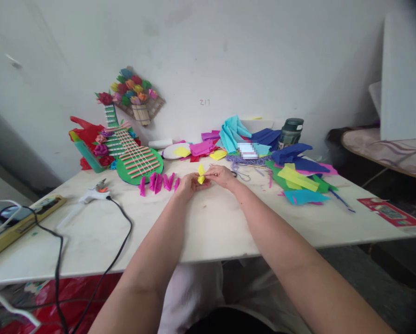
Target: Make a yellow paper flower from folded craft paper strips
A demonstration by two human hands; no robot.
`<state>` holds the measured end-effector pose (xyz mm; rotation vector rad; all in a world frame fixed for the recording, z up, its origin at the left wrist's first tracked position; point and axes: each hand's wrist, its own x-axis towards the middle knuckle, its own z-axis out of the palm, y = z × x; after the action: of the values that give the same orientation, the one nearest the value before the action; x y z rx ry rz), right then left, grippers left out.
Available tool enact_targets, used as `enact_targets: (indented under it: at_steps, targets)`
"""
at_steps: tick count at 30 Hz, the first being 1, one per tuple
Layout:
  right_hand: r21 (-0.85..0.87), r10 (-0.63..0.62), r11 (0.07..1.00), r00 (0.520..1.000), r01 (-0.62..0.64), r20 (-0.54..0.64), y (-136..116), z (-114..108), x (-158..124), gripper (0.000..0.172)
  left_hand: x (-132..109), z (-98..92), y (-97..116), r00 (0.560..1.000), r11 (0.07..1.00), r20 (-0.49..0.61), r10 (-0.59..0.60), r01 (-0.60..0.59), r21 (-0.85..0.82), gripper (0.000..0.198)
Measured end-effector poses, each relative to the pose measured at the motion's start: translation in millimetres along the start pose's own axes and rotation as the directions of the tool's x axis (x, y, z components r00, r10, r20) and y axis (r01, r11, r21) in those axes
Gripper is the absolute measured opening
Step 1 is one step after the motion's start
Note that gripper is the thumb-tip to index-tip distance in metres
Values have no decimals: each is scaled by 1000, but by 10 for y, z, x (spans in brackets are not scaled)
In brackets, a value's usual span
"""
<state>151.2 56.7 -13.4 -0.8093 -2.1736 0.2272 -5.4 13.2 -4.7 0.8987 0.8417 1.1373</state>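
Note:
Between my two hands, above the middle of the white table (215, 232), is a small folded piece of yellow crepe paper (201, 173). My left hand (190, 183) is closed around its lower part from the left. From the other side, my right hand (222, 176) pinches its edge between thumb and finger. Several folded magenta paper pieces (155, 182) lie just left of my left hand. Behind them leans a green guitar-shaped craft (140, 162) with sticks and strings, trimmed with paper flowers.
A hot glue gun (95, 194) with a black cord lies at left, beside a power strip (23, 227). Coloured paper sheets (298, 178) are heaped at right. A dark bottle (291, 132) stands at the back. A paper-flower bouquet (133, 88) hangs on the wall.

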Motion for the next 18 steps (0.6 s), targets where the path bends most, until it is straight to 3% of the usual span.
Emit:
enact_targets:
  at_steps: [10, 18]
  targets:
    - [47, 22, 999, 999, -21, -23, 13, 41, -1, 13, -1, -6, 15, 997, 999, 67, -36, 37, -14, 28]
    - [228, 153, 964, 986, -134, -67, 19, 125, 3, 12, 20, -37, 12, 992, 999, 127, -23, 18, 40, 37]
